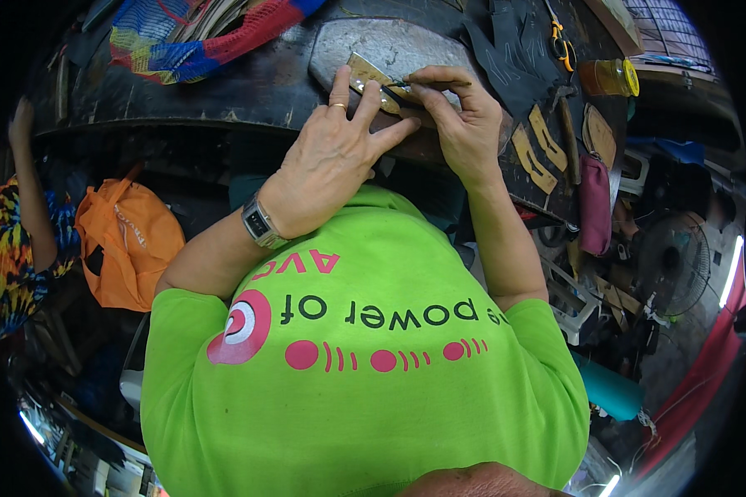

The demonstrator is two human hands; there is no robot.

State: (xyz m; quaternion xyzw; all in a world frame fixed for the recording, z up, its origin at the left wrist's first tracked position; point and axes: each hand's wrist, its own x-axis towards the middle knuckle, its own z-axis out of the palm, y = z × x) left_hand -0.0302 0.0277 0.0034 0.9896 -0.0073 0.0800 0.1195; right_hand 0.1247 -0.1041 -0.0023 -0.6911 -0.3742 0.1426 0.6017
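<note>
My left hand [323, 157], with a ring and a wristwatch, lies with its fingers spread. Its fingertips press on a flat tan template [363, 68] that has small holes in it. Between the fingers of my right hand [466, 124] is a thin dark pen [399, 84], its tip close to the template's right edge. A narrow black piece [389, 96] shows beside the template; the fingers hide part of it. Under the work lies a worn grey slab [398, 40] on the dark table.
Black sheets with pale outlines [518, 62], orange-handled scissors [562, 48], a yellow-lidded jar [607, 77], tan templates [535, 159], a hammer [569, 137] and a maroon pouch [594, 203] lie rightward. A mesh bag [199, 50] is far left. Another person's arm [33, 190] shows beyond an orange bag [128, 240].
</note>
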